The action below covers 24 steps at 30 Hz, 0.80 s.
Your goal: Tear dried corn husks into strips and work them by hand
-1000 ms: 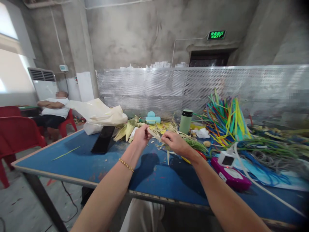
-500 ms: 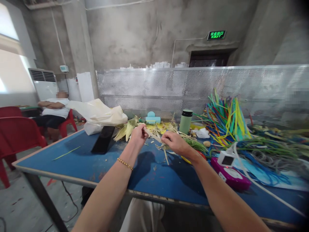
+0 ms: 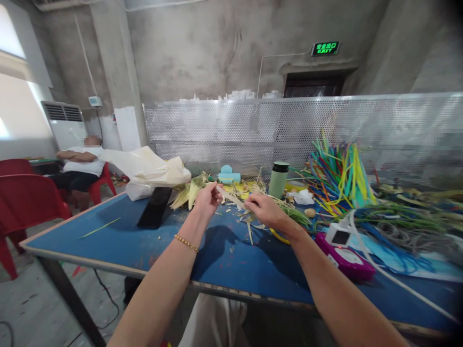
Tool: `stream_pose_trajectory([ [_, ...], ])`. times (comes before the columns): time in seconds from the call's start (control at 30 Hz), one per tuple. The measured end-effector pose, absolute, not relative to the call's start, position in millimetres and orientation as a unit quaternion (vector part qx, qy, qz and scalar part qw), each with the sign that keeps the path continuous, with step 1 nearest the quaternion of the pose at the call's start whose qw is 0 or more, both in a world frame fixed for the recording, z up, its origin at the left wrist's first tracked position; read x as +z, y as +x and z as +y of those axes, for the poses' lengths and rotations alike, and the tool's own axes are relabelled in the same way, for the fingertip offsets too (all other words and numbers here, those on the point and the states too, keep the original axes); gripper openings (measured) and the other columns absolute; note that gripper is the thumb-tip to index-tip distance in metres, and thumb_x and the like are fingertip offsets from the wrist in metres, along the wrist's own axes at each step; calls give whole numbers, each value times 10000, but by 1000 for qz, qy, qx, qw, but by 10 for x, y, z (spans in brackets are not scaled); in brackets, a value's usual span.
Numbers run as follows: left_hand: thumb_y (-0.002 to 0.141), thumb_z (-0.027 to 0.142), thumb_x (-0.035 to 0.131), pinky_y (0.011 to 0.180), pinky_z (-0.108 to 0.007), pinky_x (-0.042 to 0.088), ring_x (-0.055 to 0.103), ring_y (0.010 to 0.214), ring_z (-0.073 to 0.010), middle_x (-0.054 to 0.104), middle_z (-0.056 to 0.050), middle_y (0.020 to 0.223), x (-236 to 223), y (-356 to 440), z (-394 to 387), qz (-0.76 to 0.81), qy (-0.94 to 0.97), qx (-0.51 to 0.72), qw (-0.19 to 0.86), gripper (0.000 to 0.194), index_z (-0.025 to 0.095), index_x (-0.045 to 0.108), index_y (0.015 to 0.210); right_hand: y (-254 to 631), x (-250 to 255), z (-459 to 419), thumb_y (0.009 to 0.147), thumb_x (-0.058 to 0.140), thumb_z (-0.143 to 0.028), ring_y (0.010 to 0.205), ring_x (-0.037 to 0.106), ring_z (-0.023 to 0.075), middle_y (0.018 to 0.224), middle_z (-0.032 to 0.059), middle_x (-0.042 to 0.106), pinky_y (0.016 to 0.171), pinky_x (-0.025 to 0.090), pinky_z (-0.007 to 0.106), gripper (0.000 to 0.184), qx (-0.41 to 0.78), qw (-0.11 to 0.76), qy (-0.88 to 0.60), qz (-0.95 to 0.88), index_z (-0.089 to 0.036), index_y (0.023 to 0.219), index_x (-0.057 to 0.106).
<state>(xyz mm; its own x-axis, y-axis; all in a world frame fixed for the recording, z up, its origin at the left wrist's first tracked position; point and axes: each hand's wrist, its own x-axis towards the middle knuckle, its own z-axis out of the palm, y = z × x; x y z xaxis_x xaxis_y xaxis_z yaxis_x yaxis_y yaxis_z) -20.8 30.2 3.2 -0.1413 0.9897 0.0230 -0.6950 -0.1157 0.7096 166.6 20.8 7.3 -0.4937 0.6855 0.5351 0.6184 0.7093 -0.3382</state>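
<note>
A pale, flat strip of dried husk (image 3: 231, 197) stretches between my two hands above the blue table. My left hand (image 3: 209, 198) pinches its left end, fingers closed. At the other end, my right hand (image 3: 262, 208) is closed on the strip, palm down, with its fingertips partly hidden. Below and behind the hands lie scattered husk scraps (image 3: 249, 230) and dry fibres. A bunch of pale yellow-green husks (image 3: 190, 191) sits just left of my left hand.
A black phone (image 3: 155, 208) and a white plastic bag (image 3: 155, 168) lie left. To the right stand a green bottle (image 3: 278, 180), colourful strips (image 3: 347, 178) and a purple box (image 3: 347, 262) with a white charger (image 3: 339, 234). A person (image 3: 83, 161) sits at far left.
My left hand has shifted slightly left, and more of the strip shows between the hands. My right hand has moved slightly to the right, still closed on the strip.
</note>
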Motion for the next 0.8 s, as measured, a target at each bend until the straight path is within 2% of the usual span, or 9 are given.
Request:
stream_pose_trajectory([
  [0.1,862,207,512,350,-162,237,345,336,-37,471,22,458,20,-233,328,292,246,708,594,256,126,521,620,1632,64,206,828,488,-253,675,497,140,697,33,585,634,344,258,213,72,333,-357,-870,-159,658,572],
  [0.17,891,266,492,376,-164,289,384,357,-40,525,1,510,12,-255,345,282,239,710,599,280,124,540,655,1627,56,209,816,500,-269,632,480,131,656,21,573,598,335,253,220,89,344,-359,-863,-159,642,577],
  [0.27,906,397,473,489,-200,425,548,494,-86,622,-63,670,6,-245,330,276,249,714,593,339,115,598,765,1656,55,227,808,510,-324,552,436,114,576,0,529,534,310,246,264,122,402,-392,-819,-160,609,564],
  [0.33,842,480,553,548,-242,463,609,585,-138,628,-82,697,-6,-181,288,305,287,692,588,372,119,610,771,1681,60,245,800,516,-353,536,429,111,557,0,524,514,309,243,285,131,450,-406,-785,-159,596,563],
  [0.4,767,521,633,550,-257,451,607,599,-151,648,-104,742,-36,-74,232,322,391,641,577,406,116,643,789,1695,67,260,781,531,-358,543,448,117,562,10,548,516,325,243,276,128,478,-410,-766,-156,601,586],
  [0.47,735,506,673,545,-242,412,598,624,-148,662,-116,762,-86,43,177,310,513,581,550,394,114,677,773,1691,70,265,756,550,-350,559,480,127,582,22,585,531,354,247,251,136,490,-411,-757,-151,620,616],
  [0.6,669,384,759,526,-230,335,512,553,-106,637,-80,622,-185,190,111,321,630,529,469,290,109,684,622,1655,61,245,728,577,-347,562,515,137,601,31,618,528,381,247,230,201,500,-406,-738,-143,640,638],
  [0.7,676,360,755,514,-243,329,481,505,-100,644,-90,591,-202,211,91,301,641,503,496,276,102,688,603,1648,61,243,740,583,-356,570,519,137,619,34,626,522,385,242,240,230,494,-403,-735,-138,672,652],
  [0.8,643,359,781,556,-267,394,561,538,-138,666,-115,627,-176,198,93,282,598,503,556,281,92,694,629,1690,85,275,776,568,-380,641,530,148,706,53,651,577,403,254,268,142,528,-411,-729,-140,716,671],
])
